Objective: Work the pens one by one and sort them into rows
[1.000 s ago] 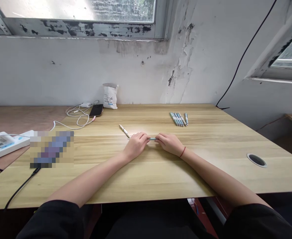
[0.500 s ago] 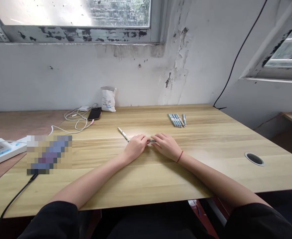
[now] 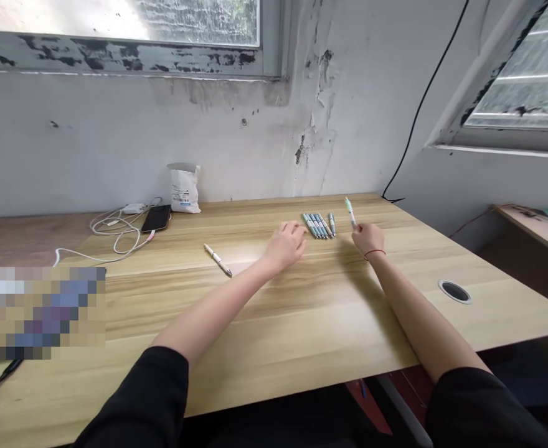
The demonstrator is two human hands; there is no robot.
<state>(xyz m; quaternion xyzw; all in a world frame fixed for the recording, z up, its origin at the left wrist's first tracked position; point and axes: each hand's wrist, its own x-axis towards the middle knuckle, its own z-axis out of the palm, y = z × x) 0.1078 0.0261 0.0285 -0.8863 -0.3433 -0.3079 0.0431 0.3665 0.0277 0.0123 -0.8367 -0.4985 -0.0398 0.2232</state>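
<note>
My right hand (image 3: 368, 240) is closed around the lower end of a light green and white pen (image 3: 350, 213). The pen stands nearly upright above the right part of the table. Palm down, my left hand (image 3: 285, 244) holds nothing and has its fingers apart. Its fingertips are close to the left end of a row of pens (image 3: 317, 226); whether they touch is hard to see. These several blue, green and beige pens lie side by side. One blue pen (image 3: 332, 225) lies slightly apart on their right. A whitish pen (image 3: 218, 260) rests alone, left of my left forearm.
On the wooden table (image 3: 274, 348), a black phone (image 3: 156, 218) with a white cable lies back left. Beside it stands a white packet (image 3: 184, 188). A blurred-out device (image 3: 52, 314) sits at the left. A round cable hole (image 3: 455, 292) is at the right.
My hands have moved apart from the table's middle. The right now holds the green and white pen farther right; the left has moved forward to the pen row. The view has swung right.
</note>
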